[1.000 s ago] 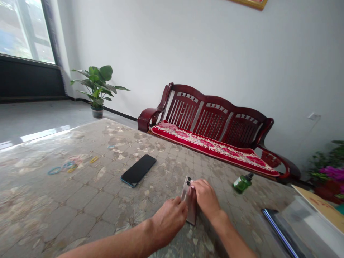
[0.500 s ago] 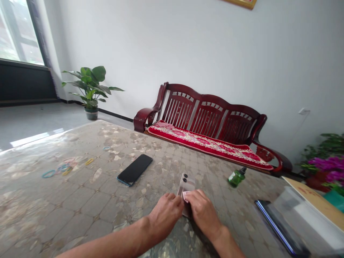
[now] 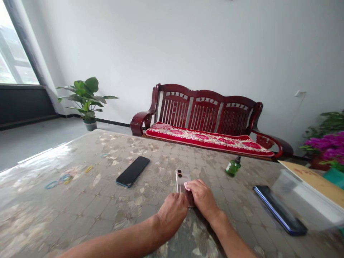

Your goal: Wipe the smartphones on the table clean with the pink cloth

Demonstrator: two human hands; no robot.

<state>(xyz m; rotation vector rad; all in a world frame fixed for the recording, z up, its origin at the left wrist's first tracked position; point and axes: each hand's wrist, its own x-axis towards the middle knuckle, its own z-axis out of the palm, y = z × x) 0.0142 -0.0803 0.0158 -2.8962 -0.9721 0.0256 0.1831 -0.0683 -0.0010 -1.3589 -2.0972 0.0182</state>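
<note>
A pale pinkish smartphone point(image 3: 179, 186) lies back up on the table, its two dark camera lenses at the far left corner. My left hand point(image 3: 174, 212) is closed at the phone's lower left side, the fingers curled against it. My right hand point(image 3: 203, 199) bends over the phone's right side, fingers pressed together on the back. Something small and pale shows at the right fingertips, too little of it to name. To the left a black smartphone point(image 3: 133, 171) lies screen up. A green bottle point(image 3: 233, 167) with a black top stands beyond my right hand.
Several coloured rubber bands point(image 3: 66, 178) lie at the left of the patterned table point(image 3: 88, 215). At the right are another dark phone point(image 3: 279, 211) and a clear plastic box point(image 3: 298, 199) with a tan board. Behind the table stands a wooden bench point(image 3: 206, 111) with a red cover.
My view has tilted and shifted slightly. On the phone's back my right hand sits a little farther up and right, and the pale bit at its fingertips shows less. My left hand stays at the phone.
</note>
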